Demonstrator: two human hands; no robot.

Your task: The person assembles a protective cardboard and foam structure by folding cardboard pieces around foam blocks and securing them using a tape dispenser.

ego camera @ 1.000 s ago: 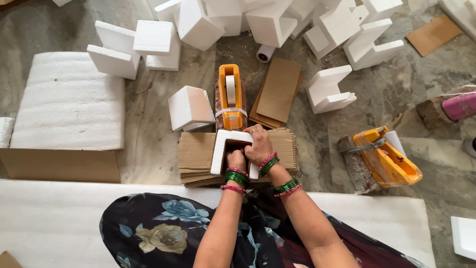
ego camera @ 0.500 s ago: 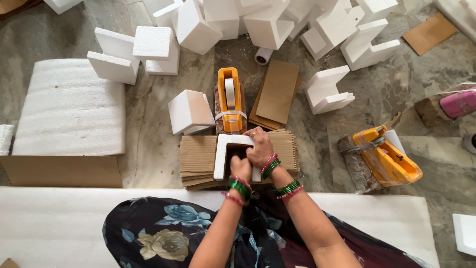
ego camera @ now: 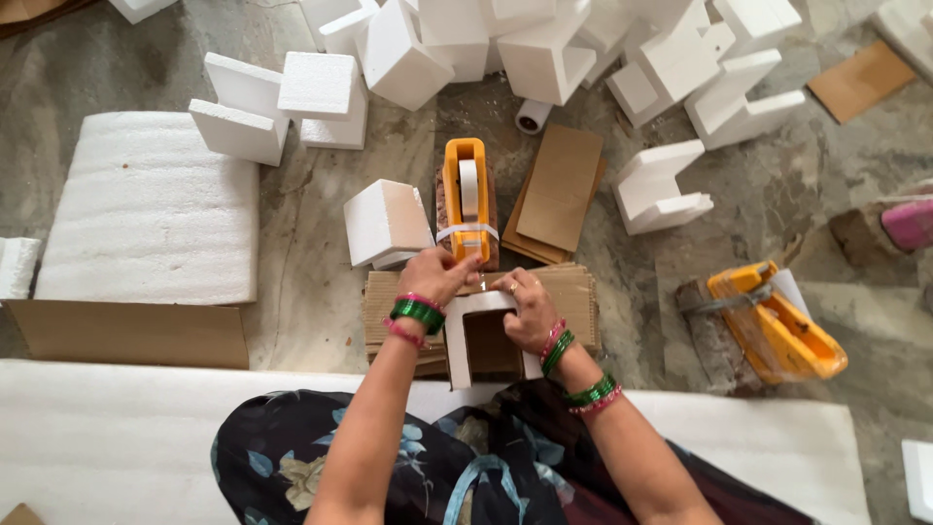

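Here the left hand (ego camera: pixel 439 275) pinches tape at the dispenser (ego camera: pixel 466 199), right hand's (ego camera: pixel 526 308) grip clamped on the foam piece's (ego camera: pixel 457 335) edge.

Left hand's fingers (ego camera: pixel 457 275) hidden against orange tape dispenser (ego camera: pixel 466 199).

White foam piece (ego camera: pixel 483 335) with a brown cardboard insert, at lower centre. Orange tape dispenser (ego camera: pixel 466 199) carrying a white roll, centre. Second orange dispenser (ego camera: pixel 777 326), right. Brown corrugated cardboard stack (ego camera: pixel 573 297) beneath the hands. White foam blocks (ego camera: pixel 418 53) across the top of the frame. Green and pink bangles (ego camera: pixel 416 316) on both wrists. Dark garment (ego camera: pixel 282 457) with a blue and beige floral print, bottom. Mottled grey stone floor (ego camera: pixel 311 243). Pink object (ego camera: pixel 912 224), right edge.
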